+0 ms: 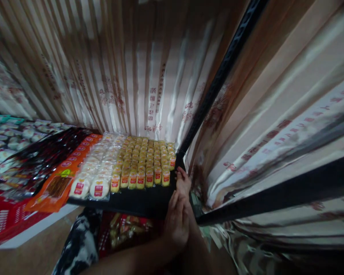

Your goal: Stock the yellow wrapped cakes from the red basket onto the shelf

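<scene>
Behind the goods and to the right, you have pale, pleated, red-printed curtains (137, 76), with a dark post (220, 76) slanting across the view, an orange packet (70, 164) toward your left beside dark glossy packets (61, 149), and a slotted red basket (5, 217) at the lower left.

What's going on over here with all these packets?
A person's left hand overlaps the right hand at the right end of a black shelf. Neither visibly holds a packet. Yellow packets sit in rows beside them; round white packets and an orange bag lie farther left.
</scene>
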Available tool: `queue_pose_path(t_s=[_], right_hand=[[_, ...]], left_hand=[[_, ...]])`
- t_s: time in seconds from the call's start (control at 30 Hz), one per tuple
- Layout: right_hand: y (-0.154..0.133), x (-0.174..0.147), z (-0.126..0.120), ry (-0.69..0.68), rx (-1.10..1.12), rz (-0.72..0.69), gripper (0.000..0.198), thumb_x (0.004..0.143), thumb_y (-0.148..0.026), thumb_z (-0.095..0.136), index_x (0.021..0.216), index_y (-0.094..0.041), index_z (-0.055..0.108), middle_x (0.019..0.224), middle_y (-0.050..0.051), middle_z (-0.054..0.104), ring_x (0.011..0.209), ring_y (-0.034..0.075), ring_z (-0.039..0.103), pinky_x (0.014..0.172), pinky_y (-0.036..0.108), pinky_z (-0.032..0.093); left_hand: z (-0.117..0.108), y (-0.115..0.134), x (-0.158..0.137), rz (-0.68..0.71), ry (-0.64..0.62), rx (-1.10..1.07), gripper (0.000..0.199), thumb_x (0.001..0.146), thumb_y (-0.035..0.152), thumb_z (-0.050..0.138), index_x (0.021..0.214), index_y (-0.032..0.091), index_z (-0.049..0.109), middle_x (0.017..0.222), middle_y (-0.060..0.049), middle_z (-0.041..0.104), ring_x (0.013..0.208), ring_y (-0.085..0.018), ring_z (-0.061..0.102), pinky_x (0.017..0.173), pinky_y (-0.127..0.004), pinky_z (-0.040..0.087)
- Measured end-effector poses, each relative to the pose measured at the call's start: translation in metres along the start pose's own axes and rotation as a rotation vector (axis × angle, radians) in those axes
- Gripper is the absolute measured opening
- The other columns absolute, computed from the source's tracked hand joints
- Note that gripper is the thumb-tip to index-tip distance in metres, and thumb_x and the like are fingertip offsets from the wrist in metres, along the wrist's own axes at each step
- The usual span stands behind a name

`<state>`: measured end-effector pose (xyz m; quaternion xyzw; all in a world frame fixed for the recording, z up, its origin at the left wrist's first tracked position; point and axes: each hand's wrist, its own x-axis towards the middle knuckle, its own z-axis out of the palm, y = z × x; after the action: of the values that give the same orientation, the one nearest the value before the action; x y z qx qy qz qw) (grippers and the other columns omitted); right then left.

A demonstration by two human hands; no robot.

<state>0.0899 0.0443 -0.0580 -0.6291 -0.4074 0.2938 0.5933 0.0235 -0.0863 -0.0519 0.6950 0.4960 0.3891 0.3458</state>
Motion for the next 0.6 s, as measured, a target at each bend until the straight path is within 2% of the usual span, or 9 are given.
queue_pose_path(t_s=[0.07, 0.17, 0.23, 0.3, 0.4, 0.47, 0.53, 0.6], right_hand=[[0.0, -0.016, -0.003, 0.011, 0.035, 0.071, 0.047, 0.073, -0.042, 0.048, 0.107, -0.012, 0.061, 0.105, 0.013, 0.065, 0.082, 0.018, 0.063, 0.062, 0.027, 0.049], [-0.006, -0.061, -0.015, -0.001, 0.052, 0.062, 0.047, 0.073, -0.043, 0.051, 0.109, -0.013, 0.06, 0.104, 0.013, 0.066, 0.08, 0.017, 0.063, 0.062, 0.026, 0.048], [-0.008, -0.098, -0.024, -0.012, 0.023, 0.03, 0.044, 0.076, -0.044, 0.051, 0.106, -0.014, 0.061, 0.1, 0.012, 0.067, 0.075, 0.015, 0.063, 0.063, 0.026, 0.048], [-0.005, -0.136, -0.031, -0.096, -0.01, -0.023, 0.04, 0.078, -0.044, 0.05, 0.102, -0.014, 0.062, 0.094, 0.011, 0.068, 0.072, 0.015, 0.062, 0.068, 0.028, 0.05], [0.011, -0.184, -0.034, -0.247, -0.133, 0.0, 0.036, 0.081, -0.043, 0.046, 0.095, -0.016, 0.064, 0.084, 0.008, 0.07, 0.073, 0.017, 0.064, 0.068, 0.028, 0.051], [0.027, -0.206, -0.031, -0.414, -0.257, 0.029, 0.034, 0.082, -0.04, 0.042, 0.093, -0.017, 0.065, 0.083, 0.008, 0.071, 0.071, 0.017, 0.065, 0.067, 0.028, 0.051], [0.042, -0.217, -0.024, -0.609, -0.401, 0.041, 0.034, 0.082, -0.034, 0.038, 0.094, -0.019, 0.066, 0.085, 0.007, 0.071, 0.072, 0.018, 0.066, 0.069, 0.028, 0.051], [0.054, -0.222, -0.015, -0.818, -0.584, 0.036, 0.031, 0.08, -0.025, 0.04, 0.092, -0.019, 0.068, 0.091, 0.008, 0.071, 0.081, 0.019, 0.067, 0.076, 0.029, 0.05]], left_hand=[[-0.016, 0.001, -0.021, 0.004, -0.003, 0.001, 0.045, 0.09, 0.023, 0.027, 0.132, 0.014, 0.039, 0.142, -0.012, 0.035, 0.133, -0.021, 0.03, 0.111, -0.041, 0.027], [-0.044, -0.004, -0.052, 0.03, -0.081, 0.006, 0.042, 0.09, 0.019, 0.026, 0.128, 0.019, 0.043, 0.138, -0.009, 0.041, 0.128, -0.017, 0.037, 0.108, -0.037, 0.032], [-0.06, -0.013, -0.074, 0.125, -0.151, 0.024, 0.04, 0.089, 0.017, 0.028, 0.125, 0.021, 0.046, 0.136, -0.008, 0.043, 0.125, -0.016, 0.04, 0.105, -0.033, 0.036], [-0.073, -0.026, -0.096, 0.215, -0.226, 0.075, 0.034, 0.086, 0.017, 0.036, 0.116, 0.021, 0.051, 0.129, -0.008, 0.049, 0.118, -0.017, 0.047, 0.098, -0.031, 0.041], [-0.085, -0.047, -0.124, 0.258, -0.41, 0.243, 0.024, 0.082, 0.018, 0.044, 0.103, 0.019, 0.056, 0.107, -0.008, 0.061, 0.096, -0.018, 0.058, 0.083, -0.029, 0.047], [-0.09, -0.06, -0.138, 0.235, -0.522, 0.368, 0.019, 0.08, 0.018, 0.046, 0.097, 0.018, 0.056, 0.094, -0.007, 0.063, 0.085, -0.018, 0.06, 0.076, -0.028, 0.048], [-0.095, -0.072, -0.146, 0.195, -0.589, 0.445, 0.019, 0.079, 0.016, 0.046, 0.095, 0.017, 0.055, 0.092, -0.007, 0.064, 0.083, -0.019, 0.06, 0.073, -0.028, 0.048], [-0.1, -0.083, -0.149, 0.137, -0.647, 0.463, 0.022, 0.078, 0.015, 0.047, 0.097, 0.017, 0.056, 0.094, -0.008, 0.064, 0.086, -0.02, 0.06, 0.074, -0.028, 0.048]])
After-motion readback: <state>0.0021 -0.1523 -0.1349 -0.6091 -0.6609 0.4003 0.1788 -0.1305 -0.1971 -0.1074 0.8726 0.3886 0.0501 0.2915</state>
